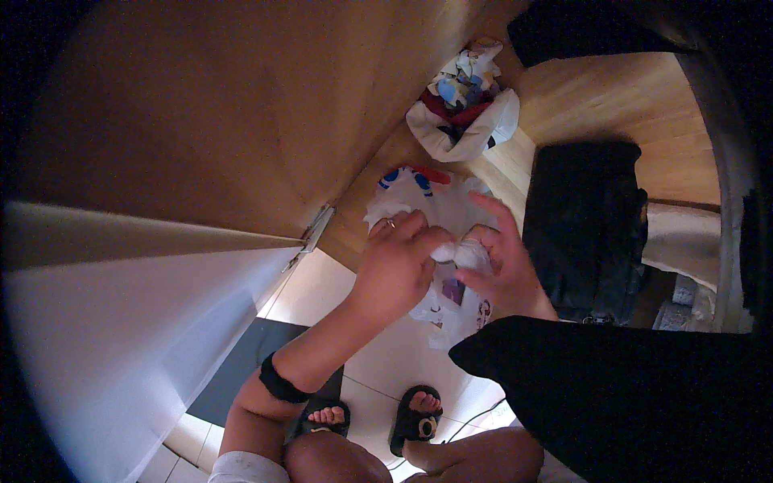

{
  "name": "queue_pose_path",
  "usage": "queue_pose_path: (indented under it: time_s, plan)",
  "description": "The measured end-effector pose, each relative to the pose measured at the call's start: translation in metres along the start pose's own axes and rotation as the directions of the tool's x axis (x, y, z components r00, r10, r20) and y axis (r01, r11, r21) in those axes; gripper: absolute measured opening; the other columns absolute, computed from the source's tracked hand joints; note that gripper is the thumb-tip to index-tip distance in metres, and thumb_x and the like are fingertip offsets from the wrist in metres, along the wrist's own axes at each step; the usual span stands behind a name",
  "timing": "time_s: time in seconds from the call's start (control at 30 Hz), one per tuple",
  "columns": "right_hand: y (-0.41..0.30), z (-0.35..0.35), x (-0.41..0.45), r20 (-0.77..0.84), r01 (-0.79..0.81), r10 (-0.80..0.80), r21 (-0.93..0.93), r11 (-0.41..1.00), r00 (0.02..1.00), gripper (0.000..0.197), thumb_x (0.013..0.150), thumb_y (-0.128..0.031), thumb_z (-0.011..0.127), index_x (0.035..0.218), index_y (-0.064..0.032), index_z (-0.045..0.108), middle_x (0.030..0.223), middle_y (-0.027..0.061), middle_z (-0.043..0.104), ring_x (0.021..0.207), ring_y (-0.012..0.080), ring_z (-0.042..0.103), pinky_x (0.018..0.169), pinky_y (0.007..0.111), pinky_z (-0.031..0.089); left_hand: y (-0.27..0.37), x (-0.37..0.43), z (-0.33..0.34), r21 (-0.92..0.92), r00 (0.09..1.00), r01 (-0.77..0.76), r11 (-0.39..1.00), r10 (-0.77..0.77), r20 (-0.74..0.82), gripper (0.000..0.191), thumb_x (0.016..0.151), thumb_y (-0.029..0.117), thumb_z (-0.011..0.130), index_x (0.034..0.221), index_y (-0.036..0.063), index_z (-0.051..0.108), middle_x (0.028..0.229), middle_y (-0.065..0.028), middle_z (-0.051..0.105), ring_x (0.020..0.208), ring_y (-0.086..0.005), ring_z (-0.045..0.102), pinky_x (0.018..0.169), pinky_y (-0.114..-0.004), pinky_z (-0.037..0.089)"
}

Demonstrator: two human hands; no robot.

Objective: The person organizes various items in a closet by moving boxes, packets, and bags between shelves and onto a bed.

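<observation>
Between my hands is a small bundle of white, soft-looking material (472, 255); I cannot tell what it is. My left hand (401, 256) grips its narrow end with bent fingers, and a ring shows on one finger. My right hand (504, 259) lies against the wider end, thumb below and fingers partly spread. Under both hands, a white plastic bag (450, 205) with blue and red print lies at the cabinet's edge and hangs over its front.
A white cloth bag (438, 136) full of fabric stands farther back. A black bag or case (583, 235) is at the right, with dark cloth (604, 386) nearer. A wooden cabinet door (181, 121) with a metal hinge (317, 228) is at the left. A cable (477, 416) runs across the tiled floor.
</observation>
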State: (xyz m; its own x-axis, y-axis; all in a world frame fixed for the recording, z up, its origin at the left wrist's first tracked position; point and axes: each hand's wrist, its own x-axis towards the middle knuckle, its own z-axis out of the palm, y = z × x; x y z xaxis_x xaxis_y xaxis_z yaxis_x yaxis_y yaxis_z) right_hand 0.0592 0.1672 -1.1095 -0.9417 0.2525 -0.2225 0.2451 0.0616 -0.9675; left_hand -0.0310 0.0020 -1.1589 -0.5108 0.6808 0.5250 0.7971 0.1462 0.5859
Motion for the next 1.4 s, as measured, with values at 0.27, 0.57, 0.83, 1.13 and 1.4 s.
queue_pose_path:
  time_s: [0.27,0.57,0.83,1.13,1.4]
  plan:
    - [0.006,0.002,-0.003,0.242,0.449,-0.389,-0.622,0.642,0.889,0.058,0.065,0.011,0.067,0.120,-0.0080,0.062,0.099,0.0108,0.050,0.089,0.0231,0.054,0.082,0.031,0.045,0.002,0.011,-0.013,-0.666,0.620,0.746,-0.006,-0.360,0.697,0.015,0.087,0.019,0.062,0.089,0.0037,0.063,0.081,-0.0028,0.062,0.074,-0.0124,0.057,0.068,-0.029,0.045]
    - [0.020,-0.015,-0.009,0.017,0.485,-0.516,-0.366,0.794,0.857,0.033,0.074,0.001,0.068,0.106,-0.0088,0.071,0.096,0.0120,0.059,0.087,0.0246,0.059,0.077,0.034,0.049,-0.044,-0.024,0.024,-0.731,0.607,0.643,0.230,-0.735,0.303,0.023,0.095,0.021,0.056,0.091,0.0004,0.065,0.081,-0.0057,0.066,0.072,-0.0143,0.062,0.068,-0.028,0.048]
    - [0.003,0.027,-0.026,0.188,0.474,-0.491,-0.677,0.562,0.851,0.042,0.071,-0.019,0.075,0.111,-0.0089,0.066,0.089,0.0090,0.062,0.080,0.0272,0.060,0.073,0.039,0.047,-0.015,0.010,-0.015,-0.659,0.532,0.732,0.172,-0.749,0.395,0.028,0.097,0.023,0.055,0.086,-0.0003,0.066,0.074,-0.0055,0.066,0.066,-0.0091,0.057,0.063,-0.026,0.046]
    - [-0.001,0.032,-0.007,0.203,0.475,-0.604,-0.814,0.333,0.771,0.053,0.065,-0.005,0.075,0.115,-0.0176,0.066,0.087,0.0036,0.051,0.081,0.0230,0.053,0.076,0.036,0.044,-0.008,0.007,-0.010,-0.724,0.582,0.688,0.045,-0.630,0.514,0.021,0.093,0.017,0.060,0.097,-0.0023,0.068,0.087,-0.0068,0.069,0.079,-0.0117,0.063,0.071,-0.024,0.049]
    - [-0.009,0.027,-0.005,0.274,0.586,-0.643,-0.737,0.338,0.715,0.034,0.066,-0.006,0.074,0.098,-0.0196,0.074,0.094,0.0019,0.051,0.090,0.0234,0.048,0.081,0.035,0.041,0.000,0.009,-0.019,-0.692,0.497,0.708,-0.139,-0.599,0.628,0.019,0.091,0.015,0.060,0.097,-0.0014,0.067,0.084,-0.0039,0.067,0.075,-0.0089,0.060,0.065,-0.023,0.047]
